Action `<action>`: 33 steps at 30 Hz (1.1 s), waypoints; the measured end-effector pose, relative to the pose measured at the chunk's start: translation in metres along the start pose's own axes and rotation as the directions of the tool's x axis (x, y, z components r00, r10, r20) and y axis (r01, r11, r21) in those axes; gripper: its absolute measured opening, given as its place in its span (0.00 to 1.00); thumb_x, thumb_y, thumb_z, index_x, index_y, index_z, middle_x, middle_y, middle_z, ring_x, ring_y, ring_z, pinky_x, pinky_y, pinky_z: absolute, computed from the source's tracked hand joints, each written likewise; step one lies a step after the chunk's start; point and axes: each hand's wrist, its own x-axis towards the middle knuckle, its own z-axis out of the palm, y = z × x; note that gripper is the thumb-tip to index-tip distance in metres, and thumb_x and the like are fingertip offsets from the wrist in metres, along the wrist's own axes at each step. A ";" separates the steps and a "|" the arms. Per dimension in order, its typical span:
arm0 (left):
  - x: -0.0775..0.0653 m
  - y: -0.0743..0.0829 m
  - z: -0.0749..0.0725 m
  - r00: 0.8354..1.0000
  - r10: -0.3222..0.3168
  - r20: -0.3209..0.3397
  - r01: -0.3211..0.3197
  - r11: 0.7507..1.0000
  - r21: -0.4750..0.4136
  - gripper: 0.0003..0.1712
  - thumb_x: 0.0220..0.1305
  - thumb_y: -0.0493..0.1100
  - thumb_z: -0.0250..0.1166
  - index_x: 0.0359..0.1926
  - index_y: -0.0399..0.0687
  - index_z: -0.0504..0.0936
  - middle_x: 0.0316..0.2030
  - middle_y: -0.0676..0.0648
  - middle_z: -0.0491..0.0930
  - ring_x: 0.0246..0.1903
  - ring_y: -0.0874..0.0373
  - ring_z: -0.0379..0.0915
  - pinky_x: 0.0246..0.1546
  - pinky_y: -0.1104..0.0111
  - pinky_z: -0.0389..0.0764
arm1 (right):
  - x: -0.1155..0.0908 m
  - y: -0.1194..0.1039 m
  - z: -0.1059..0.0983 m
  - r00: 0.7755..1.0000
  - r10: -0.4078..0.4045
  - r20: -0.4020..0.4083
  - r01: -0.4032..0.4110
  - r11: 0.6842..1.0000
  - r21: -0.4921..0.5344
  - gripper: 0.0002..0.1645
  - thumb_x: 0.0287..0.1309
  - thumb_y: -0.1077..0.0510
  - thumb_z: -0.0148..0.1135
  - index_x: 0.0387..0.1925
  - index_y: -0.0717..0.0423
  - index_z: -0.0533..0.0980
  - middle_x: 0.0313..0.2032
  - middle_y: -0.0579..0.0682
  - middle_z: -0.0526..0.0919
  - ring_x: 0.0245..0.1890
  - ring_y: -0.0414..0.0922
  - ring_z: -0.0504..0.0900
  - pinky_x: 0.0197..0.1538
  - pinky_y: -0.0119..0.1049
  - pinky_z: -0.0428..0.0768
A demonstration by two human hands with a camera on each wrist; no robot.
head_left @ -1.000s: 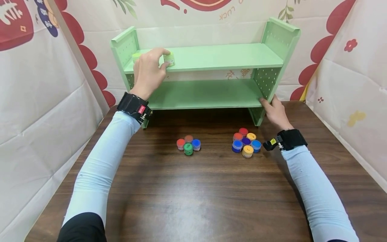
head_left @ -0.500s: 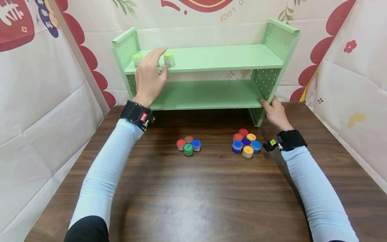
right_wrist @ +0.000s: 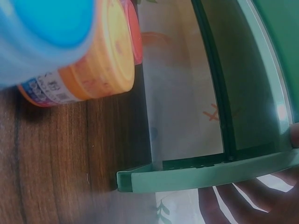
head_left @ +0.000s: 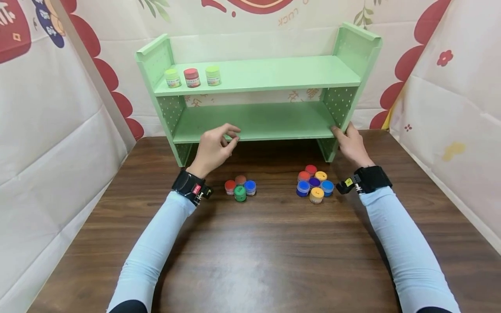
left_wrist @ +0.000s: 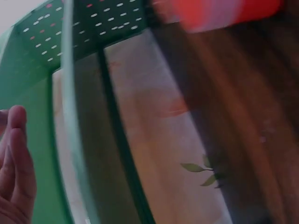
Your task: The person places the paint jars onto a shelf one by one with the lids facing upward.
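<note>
My left hand [head_left: 213, 150] is in the air before the lower board of a green two-tier shelf [head_left: 274, 74], fingers loosely bent with nothing between them. In the left wrist view its fingers [left_wrist: 21, 168] show at the left edge. My right hand [head_left: 354, 145] grips the shelf's right side panel [right_wrist: 210, 179] low down, thumb at the front and fingers around the outside. On the upper board's left end stand a lime-lidded jar [head_left: 172, 78], a red jar [head_left: 192, 78] and another lime-lidded jar [head_left: 213, 75], in a row with gaps.
Near my left wrist, a small group of jars stands on the wooden table [head_left: 250, 243], among them a green one [head_left: 240, 193] and a blue one [head_left: 250, 188]. Several more jars, including a yellow-lidded one [head_left: 316, 195], cluster by my right wrist. Printed cloth [head_left: 450, 108] hangs around the sides.
My left hand has let go of the right lime-lidded jar and come down and right, uncovering the red jar. My right hand keeps its grip. The head view has shifted slightly.
</note>
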 end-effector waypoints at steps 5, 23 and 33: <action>-0.007 -0.005 0.004 0.983 -0.076 0.167 0.066 0.996 0.065 0.11 0.71 0.44 0.67 0.52 0.50 0.85 0.38 0.47 0.89 0.19 0.61 0.77 0.26 0.66 0.75 | -0.002 0.003 0.002 1.000 0.008 0.005 -0.008 1.000 0.008 0.42 0.77 0.35 0.40 0.81 0.50 0.51 0.71 0.68 0.69 0.62 0.60 0.74 0.50 0.37 0.70; -0.015 -0.020 -0.004 0.554 -0.275 0.785 0.250 0.955 0.159 0.12 0.63 0.53 0.74 0.45 0.56 0.91 0.37 0.55 0.89 0.39 0.60 0.81 0.44 0.64 0.80 | 0.000 0.003 0.001 1.000 -0.018 0.020 0.017 1.000 0.023 0.41 0.78 0.37 0.39 0.82 0.49 0.48 0.71 0.67 0.70 0.55 0.59 0.75 0.40 0.25 0.70; -0.015 -0.021 -0.003 0.487 -0.354 0.799 0.310 0.925 0.221 0.06 0.62 0.52 0.75 0.36 0.58 0.91 0.32 0.55 0.88 0.35 0.60 0.80 0.40 0.66 0.80 | 0.002 0.000 0.001 1.000 -0.016 0.024 0.016 1.000 0.017 0.41 0.78 0.37 0.38 0.82 0.50 0.49 0.72 0.67 0.68 0.62 0.60 0.73 0.49 0.33 0.69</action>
